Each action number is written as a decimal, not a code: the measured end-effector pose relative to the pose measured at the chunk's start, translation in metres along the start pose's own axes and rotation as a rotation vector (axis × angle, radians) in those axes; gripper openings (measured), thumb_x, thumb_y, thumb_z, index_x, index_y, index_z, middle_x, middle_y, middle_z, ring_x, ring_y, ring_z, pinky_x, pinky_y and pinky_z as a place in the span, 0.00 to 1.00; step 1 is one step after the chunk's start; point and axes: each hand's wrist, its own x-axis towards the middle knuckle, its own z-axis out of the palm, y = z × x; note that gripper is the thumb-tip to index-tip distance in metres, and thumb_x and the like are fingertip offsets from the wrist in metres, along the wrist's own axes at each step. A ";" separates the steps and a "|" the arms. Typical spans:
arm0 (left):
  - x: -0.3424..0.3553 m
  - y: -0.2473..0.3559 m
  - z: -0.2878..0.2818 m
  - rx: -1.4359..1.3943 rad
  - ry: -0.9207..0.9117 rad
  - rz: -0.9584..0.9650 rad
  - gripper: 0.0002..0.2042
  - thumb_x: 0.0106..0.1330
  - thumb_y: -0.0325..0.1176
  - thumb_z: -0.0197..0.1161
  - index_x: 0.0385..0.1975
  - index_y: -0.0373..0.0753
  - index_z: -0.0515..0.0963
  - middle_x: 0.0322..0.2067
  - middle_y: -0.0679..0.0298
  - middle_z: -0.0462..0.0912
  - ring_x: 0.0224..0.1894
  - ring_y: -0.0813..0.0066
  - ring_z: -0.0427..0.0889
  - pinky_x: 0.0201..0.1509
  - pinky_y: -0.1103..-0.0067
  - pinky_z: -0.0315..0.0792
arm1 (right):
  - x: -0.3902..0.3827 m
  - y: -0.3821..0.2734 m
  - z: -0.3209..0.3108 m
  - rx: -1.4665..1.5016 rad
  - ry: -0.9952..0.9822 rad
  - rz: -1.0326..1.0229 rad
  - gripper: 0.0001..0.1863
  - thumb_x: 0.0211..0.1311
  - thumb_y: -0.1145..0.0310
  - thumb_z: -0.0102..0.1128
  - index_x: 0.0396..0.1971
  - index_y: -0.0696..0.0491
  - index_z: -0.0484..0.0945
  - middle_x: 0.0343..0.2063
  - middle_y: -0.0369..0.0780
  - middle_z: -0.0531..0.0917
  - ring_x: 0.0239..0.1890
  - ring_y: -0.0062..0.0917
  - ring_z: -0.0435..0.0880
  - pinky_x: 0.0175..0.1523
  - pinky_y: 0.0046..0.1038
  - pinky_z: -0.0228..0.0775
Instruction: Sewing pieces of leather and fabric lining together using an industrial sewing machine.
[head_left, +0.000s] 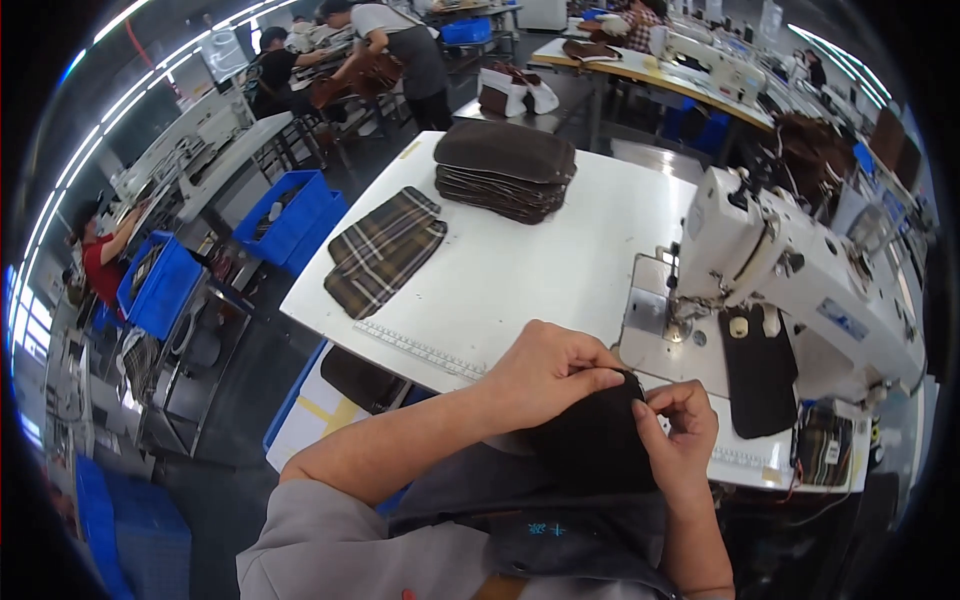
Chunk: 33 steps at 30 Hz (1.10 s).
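Note:
My left hand [550, 372] pinches the upper edge of a dark fabric piece [592, 435] between thumb and fingers. Close beside it, my right hand [680, 430] grips the same edge at its right corner, fingers curled. The cloth hangs down in front of my apron, at the table's near edge; its lower part blends into the dark apron. Just beyond my hands stands a white sewing machine [790, 265], its needle area [682, 315] over a metal plate. Another dark fabric piece [757, 370] with a small pale oval lies right of the needle.
On the white table [540, 270] sit a tall stack of dark brown fabric pieces [505, 170] and some plaid pieces [385, 250]. A ruler strip [420, 348] runs along the near edge. Blue bins [292, 222] stand on the left. Other people [385, 50] work at the far left.

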 end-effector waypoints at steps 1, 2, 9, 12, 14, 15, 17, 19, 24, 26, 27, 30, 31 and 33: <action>0.001 0.004 -0.004 0.007 0.029 0.008 0.08 0.70 0.28 0.71 0.42 0.29 0.87 0.32 0.62 0.91 0.36 0.84 0.85 0.41 0.82 0.80 | 0.001 0.005 0.000 -0.003 -0.022 -0.065 0.15 0.59 0.82 0.73 0.44 0.58 0.79 0.31 0.37 0.86 0.29 0.17 0.82 0.38 0.22 0.75; 0.003 0.007 -0.008 0.064 -0.001 0.019 0.08 0.67 0.29 0.72 0.40 0.30 0.88 0.30 0.59 0.90 0.32 0.79 0.85 0.39 0.79 0.78 | 0.002 0.004 0.001 0.001 -0.040 -0.074 0.15 0.59 0.82 0.73 0.44 0.58 0.79 0.31 0.37 0.86 0.29 0.17 0.82 0.38 0.22 0.75; 0.045 0.011 -0.031 0.345 -0.231 0.007 0.09 0.64 0.32 0.75 0.39 0.34 0.89 0.29 0.55 0.90 0.31 0.73 0.88 0.39 0.77 0.79 | 0.025 -0.015 -0.006 -0.479 -0.346 -0.391 0.14 0.55 0.80 0.72 0.43 0.56 0.85 0.34 0.44 0.88 0.29 0.31 0.86 0.37 0.30 0.78; 0.071 -0.012 -0.027 0.381 -0.265 -0.042 0.10 0.60 0.35 0.78 0.37 0.39 0.90 0.31 0.55 0.90 0.36 0.66 0.90 0.43 0.73 0.81 | 0.034 -0.011 -0.015 -0.513 -0.434 -0.313 0.16 0.54 0.80 0.70 0.45 0.55 0.86 0.33 0.44 0.88 0.31 0.34 0.87 0.38 0.35 0.79; 0.087 -0.028 -0.021 0.376 -0.277 -0.059 0.10 0.59 0.37 0.78 0.37 0.40 0.90 0.32 0.56 0.91 0.37 0.66 0.90 0.43 0.72 0.82 | 0.041 -0.006 -0.018 -0.726 -0.417 -0.476 0.17 0.52 0.79 0.71 0.45 0.54 0.86 0.33 0.42 0.89 0.32 0.34 0.87 0.39 0.37 0.79; 0.094 -0.035 -0.017 0.373 -0.293 -0.079 0.10 0.59 0.38 0.78 0.37 0.41 0.91 0.33 0.57 0.91 0.37 0.65 0.90 0.44 0.72 0.82 | 0.046 -0.001 -0.023 -0.729 -0.415 -0.474 0.17 0.52 0.79 0.71 0.45 0.54 0.86 0.33 0.42 0.89 0.32 0.34 0.87 0.39 0.37 0.79; 0.103 -0.043 -0.007 0.454 -0.251 -0.047 0.11 0.59 0.38 0.78 0.37 0.41 0.91 0.32 0.57 0.91 0.36 0.64 0.90 0.44 0.72 0.82 | 0.058 0.014 -0.032 -0.837 -0.470 -0.594 0.15 0.51 0.77 0.71 0.42 0.52 0.88 0.34 0.41 0.89 0.32 0.32 0.87 0.37 0.36 0.79; 0.112 -0.048 0.001 0.523 -0.235 -0.002 0.11 0.59 0.37 0.78 0.38 0.40 0.91 0.31 0.58 0.91 0.35 0.64 0.90 0.43 0.72 0.82 | 0.069 0.019 -0.038 -0.882 -0.452 -0.628 0.14 0.51 0.76 0.72 0.40 0.52 0.88 0.34 0.39 0.89 0.32 0.32 0.86 0.36 0.35 0.79; 0.120 -0.070 0.017 0.522 0.051 0.036 0.10 0.56 0.38 0.79 0.33 0.42 0.91 0.33 0.58 0.91 0.38 0.62 0.91 0.45 0.71 0.83 | 0.082 0.033 -0.041 -0.971 -0.365 -0.631 0.12 0.50 0.73 0.69 0.37 0.48 0.90 0.39 0.36 0.85 0.40 0.30 0.87 0.40 0.32 0.80; 0.119 -0.071 0.014 0.552 0.059 0.053 0.07 0.59 0.36 0.77 0.34 0.42 0.91 0.33 0.59 0.89 0.36 0.63 0.90 0.44 0.72 0.83 | 0.081 0.039 -0.042 -1.012 -0.358 -0.671 0.14 0.50 0.71 0.66 0.39 0.49 0.90 0.42 0.36 0.88 0.40 0.28 0.87 0.40 0.32 0.81; 0.122 -0.071 0.015 0.552 0.054 0.032 0.08 0.59 0.35 0.77 0.34 0.41 0.91 0.33 0.59 0.89 0.35 0.63 0.89 0.43 0.72 0.83 | 0.079 0.040 -0.043 -1.029 -0.356 -0.676 0.14 0.50 0.71 0.65 0.39 0.50 0.89 0.42 0.36 0.88 0.39 0.28 0.86 0.39 0.31 0.80; 0.126 -0.070 0.013 0.521 0.048 0.087 0.07 0.59 0.31 0.76 0.35 0.38 0.90 0.31 0.59 0.88 0.34 0.66 0.88 0.42 0.73 0.81 | 0.085 0.044 -0.045 -1.050 -0.345 -0.702 0.15 0.51 0.70 0.64 0.40 0.51 0.89 0.41 0.36 0.89 0.38 0.27 0.86 0.39 0.30 0.79; 0.131 -0.071 0.014 0.514 0.024 0.091 0.07 0.59 0.31 0.76 0.35 0.38 0.90 0.31 0.59 0.88 0.34 0.66 0.88 0.42 0.73 0.81 | 0.085 0.046 -0.047 -1.052 -0.349 -0.728 0.15 0.52 0.70 0.63 0.40 0.52 0.89 0.42 0.36 0.89 0.38 0.26 0.86 0.38 0.30 0.78; 0.139 -0.071 0.014 0.452 0.013 0.073 0.06 0.61 0.29 0.76 0.36 0.36 0.90 0.33 0.58 0.89 0.34 0.71 0.87 0.42 0.75 0.80 | 0.084 0.048 -0.049 -1.071 -0.330 -0.695 0.15 0.52 0.69 0.63 0.40 0.52 0.89 0.41 0.37 0.89 0.38 0.26 0.86 0.39 0.30 0.78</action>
